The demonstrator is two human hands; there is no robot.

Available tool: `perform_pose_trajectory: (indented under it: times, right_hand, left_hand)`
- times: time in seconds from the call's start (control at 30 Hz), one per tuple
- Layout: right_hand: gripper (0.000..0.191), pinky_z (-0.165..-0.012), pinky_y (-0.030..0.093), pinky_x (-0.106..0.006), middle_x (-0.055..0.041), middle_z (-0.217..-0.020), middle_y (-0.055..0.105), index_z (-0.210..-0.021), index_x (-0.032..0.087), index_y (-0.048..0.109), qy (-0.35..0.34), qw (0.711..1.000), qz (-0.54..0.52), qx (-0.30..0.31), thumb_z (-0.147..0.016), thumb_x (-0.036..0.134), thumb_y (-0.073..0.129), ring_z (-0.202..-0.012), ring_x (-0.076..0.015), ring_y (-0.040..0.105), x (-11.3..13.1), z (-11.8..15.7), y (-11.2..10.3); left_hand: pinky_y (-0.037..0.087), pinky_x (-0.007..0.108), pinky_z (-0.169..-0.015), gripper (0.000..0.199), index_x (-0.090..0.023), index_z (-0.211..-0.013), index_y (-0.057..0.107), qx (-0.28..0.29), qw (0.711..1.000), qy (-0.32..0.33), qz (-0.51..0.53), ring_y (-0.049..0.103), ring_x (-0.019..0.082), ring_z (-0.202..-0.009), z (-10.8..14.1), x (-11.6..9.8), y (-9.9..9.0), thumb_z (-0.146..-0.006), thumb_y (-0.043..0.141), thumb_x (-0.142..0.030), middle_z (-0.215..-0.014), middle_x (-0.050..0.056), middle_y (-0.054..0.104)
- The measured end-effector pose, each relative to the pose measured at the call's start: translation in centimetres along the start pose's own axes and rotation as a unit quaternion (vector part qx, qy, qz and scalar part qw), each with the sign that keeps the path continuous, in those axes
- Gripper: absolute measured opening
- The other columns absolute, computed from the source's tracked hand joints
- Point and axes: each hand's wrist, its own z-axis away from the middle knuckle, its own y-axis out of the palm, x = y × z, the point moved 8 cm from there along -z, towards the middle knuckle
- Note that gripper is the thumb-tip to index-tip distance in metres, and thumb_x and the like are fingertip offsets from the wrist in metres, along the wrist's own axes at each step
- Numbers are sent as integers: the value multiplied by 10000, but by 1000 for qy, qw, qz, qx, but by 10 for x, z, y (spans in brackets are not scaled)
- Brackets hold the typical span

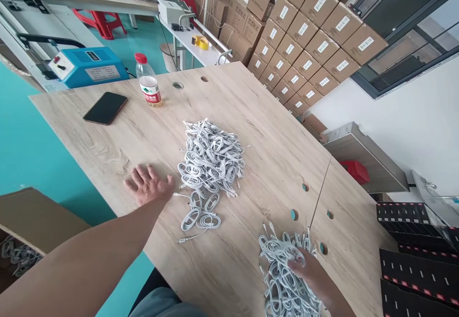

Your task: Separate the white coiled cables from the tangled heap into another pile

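My left hand (151, 185) rests flat on the wooden table, fingers spread and holding nothing. Just to its right lies a heap of coiled grey-white cables (213, 157). A few loose coiled cables (201, 216) trail from the heap's near side, one with its plug end stretched toward me. At the lower right, my right hand (303, 263) reaches into a second pile of coiled cables (283, 283), its fingers closed on a cable there. The loops partly cover those fingertips. The bottom frame edge cuts off this second pile.
A phone (105, 108) and a bottle with a red cap (148, 82) lie and stand toward the far left edge. Beyond is a blue machine (89, 66). An open carton (39, 221) with cables sits at lower left. Black boxes (416, 269) line the right; cartons (304, 44) are stacked behind.
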Motion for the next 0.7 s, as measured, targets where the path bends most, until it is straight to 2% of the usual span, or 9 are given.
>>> perform_pose_trajectory:
  times: [0.07, 0.13, 0.23, 0.3, 0.37, 0.4, 0.47, 0.6, 0.7]
  right_hand:
    - [522, -992, 506, -450, -164, -1257, 705, -1172, 212, 716, 25, 993, 102, -53, -712, 451, 655, -1248, -374, 627, -11, 2, -11]
    - [494, -1041, 484, -464, -159, -1286, 686, -1212, 214, 697, -18, 986, 136, -95, -755, 390, 632, -1269, -360, 610, 22, 0, 4]
    - [649, -986, 525, -380, -102, -1277, 687, -1433, 238, 548, -174, 982, 69, -17, -791, 287, 631, -1175, -279, 658, 129, -5, 83]
    - [800, -981, 517, -352, -93, -1293, 665, -1532, 262, 433, -277, 956, 90, 18, -773, 218, 679, -1209, -273, 631, 204, -6, 132]
    - [838, -965, 502, -333, -91, -1295, 650, -1547, 288, 396, -331, 934, 131, 28, -773, 133, 675, -1211, -262, 621, 253, -10, 162]
    - [818, -946, 497, -325, -88, -1284, 652, -1531, 296, 407, -339, 928, 150, 30, -779, 103, 663, -1194, -254, 626, 266, -14, 171]
    - [721, -901, 486, -309, -75, -1250, 672, -1461, 294, 463, -329, 927, 176, 32, -796, 81, 643, -1135, -237, 648, 272, -22, 177]
    - [495, -843, 464, -287, -58, -1168, 713, -1299, 259, 548, -291, 936, 196, 24, -835, 97, 605, -1052, -215, 677, 251, -26, 173]
    - [455, -815, 458, -284, -63, -1156, 716, -1286, 246, 559, -261, 946, 191, 15, -850, 119, 595, -1037, -220, 686, 242, -21, 174]
  left_hand:
    - [-77, 570, -1284, 881, -39, -1606, 228, 3, 1000, -3, -5, -2, 323, -1604, 0, 1, 2, -914, 317, -576, -1721, 229, 132]
    - [-88, 565, -1283, 887, -41, -1611, 215, 2, 1000, -6, -6, -15, 321, -1606, 0, 1, 3, -909, 315, -574, -1726, 222, 118]
    - [-90, 570, -1280, 887, -45, -1614, 199, 1, 1000, -7, -2, -23, 325, -1607, 0, 0, 2, -905, 327, -561, -1730, 216, 102]
    - [-75, 581, -1280, 878, -49, -1612, 207, 7, 1000, -11, -2, -8, 331, -1608, 0, 0, 2, -901, 345, -546, -1729, 219, 111]
    - [-63, 586, -1281, 873, -49, -1608, 220, 12, 1000, -15, -3, 6, 334, -1607, 1, 1, 2, -899, 367, -537, -1726, 224, 127]
    - [-64, 583, -1282, 873, -47, -1607, 223, 12, 1000, -16, -4, 8, 334, -1607, 1, 1, 2, -900, 378, -534, -1725, 226, 128]
    - [-76, 572, -1283, 869, -38, -1608, 215, 13, 1000, -14, -3, 5, 332, -1607, 1, 1, 2, -909, 392, -524, -1727, 228, 119]
    - [-82, 576, -1283, 853, -26, -1611, 198, 22, 1000, -10, 4, 1, 343, -1606, 2, 2, 1, -928, 397, -497, -1726, 234, 113]
    - [-42, 598, -1289, 849, -26, -1610, 204, 30, 999, -12, 12, 19, 364, -1604, 2, 1, -1, -923, 403, -484, -1718, 244, 142]
